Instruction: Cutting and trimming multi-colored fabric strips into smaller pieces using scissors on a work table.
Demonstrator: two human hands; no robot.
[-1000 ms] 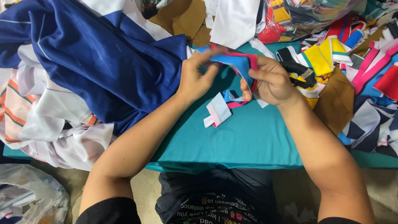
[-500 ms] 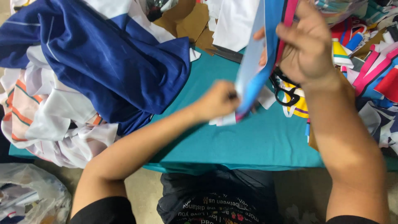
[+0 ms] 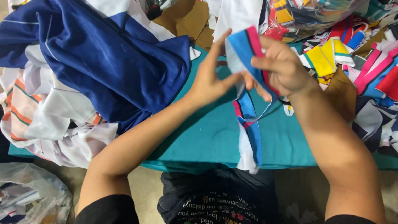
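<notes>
A clear plastic bag (image 3: 315, 14) lies at the far edge of the teal table (image 3: 207, 137), stuffed with coloured fabric pieces too jumbled to count. A second, crumpled plastic bag (image 3: 33, 195) sits on the floor below the table's left corner, its contents unclear.

Above the middle of the table, both hands hold one fabric strip (image 3: 248, 108), blue with pink and white bands. The right hand (image 3: 282, 66) closes around the strip's upper end, thumb pressed across it. The left hand (image 3: 211, 79) pinches the strip's edge just beside the right hand, its other fingers spread upward. From the hands the strip hangs down in a loop, and its white tail reaches past the table's near edge.

On the table's left side lies one large navy blue garment (image 3: 103, 58), heaped over white cloth with orange stripes (image 3: 37, 108). On the table's right side spreads a pile of cut scraps (image 3: 356, 70) in yellow, pink, red and navy, too many to count. Brown pieces (image 3: 190, 20) lie at the far side, between the navy garment and the clear bag.
</notes>
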